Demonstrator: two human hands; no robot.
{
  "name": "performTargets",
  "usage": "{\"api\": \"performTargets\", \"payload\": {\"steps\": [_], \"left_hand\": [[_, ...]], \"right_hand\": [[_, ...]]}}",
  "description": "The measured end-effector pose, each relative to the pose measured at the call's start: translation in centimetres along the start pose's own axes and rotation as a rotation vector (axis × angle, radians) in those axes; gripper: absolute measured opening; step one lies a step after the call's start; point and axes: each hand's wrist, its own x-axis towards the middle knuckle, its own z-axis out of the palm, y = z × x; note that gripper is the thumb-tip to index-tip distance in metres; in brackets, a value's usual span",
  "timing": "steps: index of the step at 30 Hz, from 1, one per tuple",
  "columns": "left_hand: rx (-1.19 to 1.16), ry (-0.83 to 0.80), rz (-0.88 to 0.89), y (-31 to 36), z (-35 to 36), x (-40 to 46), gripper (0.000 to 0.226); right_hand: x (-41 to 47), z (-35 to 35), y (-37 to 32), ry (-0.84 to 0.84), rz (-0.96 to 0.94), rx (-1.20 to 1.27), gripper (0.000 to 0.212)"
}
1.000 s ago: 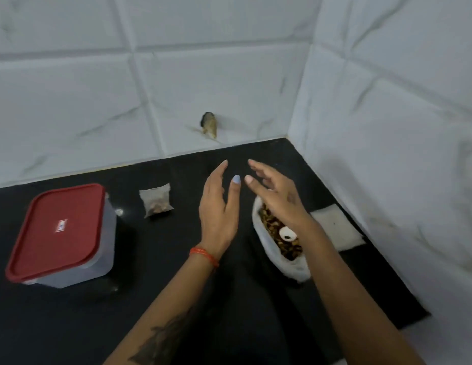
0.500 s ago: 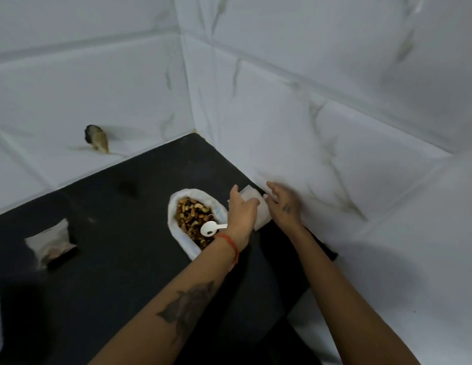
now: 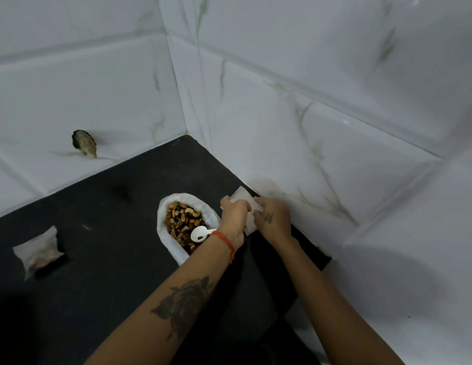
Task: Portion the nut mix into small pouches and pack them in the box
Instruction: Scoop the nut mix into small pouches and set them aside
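Head view: both hands work the pouches [image 3: 249, 206] stacked by the wall, left hand [image 3: 233, 214] and right hand [image 3: 271, 218] pinching them. Best peel off just one, then open it near the nuts [image 3: 183, 222] and spoon [image 3: 200, 233].

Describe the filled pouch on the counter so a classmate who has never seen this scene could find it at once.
Start at the black counter that runs into the tiled corner, and find the white bag of nut mix near the hands. Look far left of it, near the picture's edge: the filled pouch lies alone there, small, clear and flat.
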Motion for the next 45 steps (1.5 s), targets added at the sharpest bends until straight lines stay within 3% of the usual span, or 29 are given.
{"api": "performTargets", "payload": {"steps": [11, 14, 17, 19, 22, 24, 26, 29, 32, 36, 40, 45], "left_hand": [[-0.126, 0.031, 0.248, 1.4, -3.8, -3.2, 0.047], [-0.149, 0.065, 0.278, 0.9, -6.1, -3.9, 0.056], [-0.135, 0.046, 0.262, 0.1, -8.6, -4.3, 0.074], [-0.089, -0.010, 0.282, -0.2, -10.1, -4.8, 0.063], [-0.084, -0.039, 0.317, -0.7, -12.0, -5.5, 0.036], [-0.079, -0.043, 0.338, -1.0, -13.1, -5.6, 0.028], [-0.063, -0.047, 0.361, -1.4, -14.1, -5.4, 0.036], [0.036, 0.020, 0.402, -1.9, -15.3, -5.2, 0.082], [0.144, 0.065, 0.453, -2.4, -15.8, -5.3, 0.102], [0.339, 0.108, 0.570, -3.0, -15.8, -5.5, 0.099], [0.453, 0.094, 0.642, -3.0, -16.2, -6.1, 0.100], [0.601, 0.119, 0.711, -2.9, -16.5, -6.3, 0.094]], "right_hand": [[-2.3, -2.6, -5.4, 0.210, -0.061, 0.455, 0.036], [-3.9, -2.1, -7.3, 0.174, -0.104, 0.543, 0.038], [-5.6, -0.8, -8.5, 0.104, -0.190, 0.568, 0.026], [-6.7, 0.3, -9.0, 0.026, -0.237, 0.570, 0.017], [-7.6, 1.4, -9.5, -0.086, -0.312, 0.528, 0.023], [-7.6, 1.7, -9.7, -0.180, -0.328, 0.538, 0.017], [-7.5, 1.6, -9.9, -0.283, -0.304, 0.615, 0.017], [-7.2, 0.8, -10.6, -0.347, -0.172, 0.828, 0.019], [-6.6, -0.1, -12.2, -0.359, -0.022, 0.911, 0.019], [-6.5, 0.0, -13.4, -0.500, 0.079, 0.861, 0.017], [-6.6, 0.5, -13.1, -0.486, 0.078, 0.820, 0.022], [-6.5, 0.3, -12.9, -0.436, -0.153, 0.606, 0.022]]}}
